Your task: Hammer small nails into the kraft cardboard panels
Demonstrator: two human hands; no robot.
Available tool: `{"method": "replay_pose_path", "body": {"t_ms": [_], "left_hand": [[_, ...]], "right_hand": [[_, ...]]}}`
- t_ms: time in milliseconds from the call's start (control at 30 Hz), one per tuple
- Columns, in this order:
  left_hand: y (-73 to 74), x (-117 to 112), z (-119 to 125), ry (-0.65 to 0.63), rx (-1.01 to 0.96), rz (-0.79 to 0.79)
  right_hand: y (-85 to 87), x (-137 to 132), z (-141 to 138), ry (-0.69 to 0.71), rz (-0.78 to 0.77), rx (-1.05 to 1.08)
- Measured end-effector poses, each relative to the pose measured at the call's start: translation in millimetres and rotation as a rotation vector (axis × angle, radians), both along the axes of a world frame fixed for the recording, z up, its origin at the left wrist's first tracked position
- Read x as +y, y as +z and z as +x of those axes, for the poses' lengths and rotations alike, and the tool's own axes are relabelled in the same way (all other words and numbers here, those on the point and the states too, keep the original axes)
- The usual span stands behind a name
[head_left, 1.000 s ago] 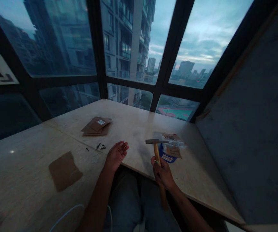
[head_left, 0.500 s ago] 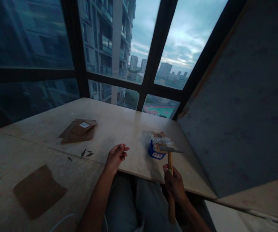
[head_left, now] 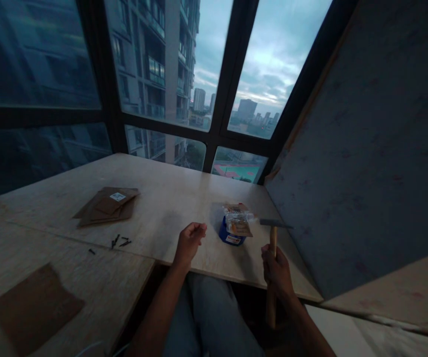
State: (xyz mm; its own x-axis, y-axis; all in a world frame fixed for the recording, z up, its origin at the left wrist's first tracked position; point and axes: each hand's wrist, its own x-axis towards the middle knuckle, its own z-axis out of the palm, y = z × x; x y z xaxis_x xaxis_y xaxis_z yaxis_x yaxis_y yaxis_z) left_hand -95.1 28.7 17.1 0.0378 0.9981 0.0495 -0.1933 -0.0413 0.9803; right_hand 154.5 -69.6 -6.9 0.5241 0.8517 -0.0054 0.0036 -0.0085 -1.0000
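Two bare hands reach in from the bottom of the frame, set well apart. Right of centre, low, the right hand (head_left: 277,270) grips a wooden-handled hammer (head_left: 273,239), fingers wrapped around the middle of the handle. The hammer stands nearly upright in the frame, its dark metal head uppermost and lying crosswise, blunt toward the left and tapering to a thin end at the right; the butt of the handle shows below the fist, near the bottom edge.

Just below the centre of the frame, the left hand (head_left: 189,243) is raised with its fingers curled toward the thumb; whether anything small sits between the fingertips cannot be told. Between the hands, slightly higher, a blue tub (head_left: 232,239) with a pale label stands on the pale stone-look countertop (head_left: 176,191), with brown-and-clear plastic packets (head_left: 239,224) lying over its top.

Left of centre rests a stack of brown cardboard mailers (head_left: 105,210), the uppermost bearing a white label (head_left: 117,197). Below it lie several small dark screws or nails (head_left: 115,241), one slightly apart to the left. A brown paper sheet (head_left: 37,310) fills the lower left. Dark-framed windows (head_left: 219,114) span the top, and a mottled grey wall (head_left: 370,148) occupies the right.
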Motion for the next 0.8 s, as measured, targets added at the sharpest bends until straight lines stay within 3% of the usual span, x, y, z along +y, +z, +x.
{"method": "replay_pose_path", "body": {"t_ms": [233, 400, 633, 800], "left_hand": [[-36.3, 12, 53, 0.049, 0.207, 0.09], [-57.0, 17, 73, 0.002, 0.269, 0.131], [-66.8, 20, 84, -0.051, 0.197, 0.092], [-63.0, 16, 84, 0.025, 0.244, 0.118]], "right_hand": [[-14.3, 47, 19, -0.053, -0.02, -0.106], [-30.0, 67, 21, -0.039, -0.019, -0.121], [-37.1, 76, 23, -0.022, -0.007, -0.138], [-36.6, 80, 23, -0.017, 0.0, -0.152]]}}
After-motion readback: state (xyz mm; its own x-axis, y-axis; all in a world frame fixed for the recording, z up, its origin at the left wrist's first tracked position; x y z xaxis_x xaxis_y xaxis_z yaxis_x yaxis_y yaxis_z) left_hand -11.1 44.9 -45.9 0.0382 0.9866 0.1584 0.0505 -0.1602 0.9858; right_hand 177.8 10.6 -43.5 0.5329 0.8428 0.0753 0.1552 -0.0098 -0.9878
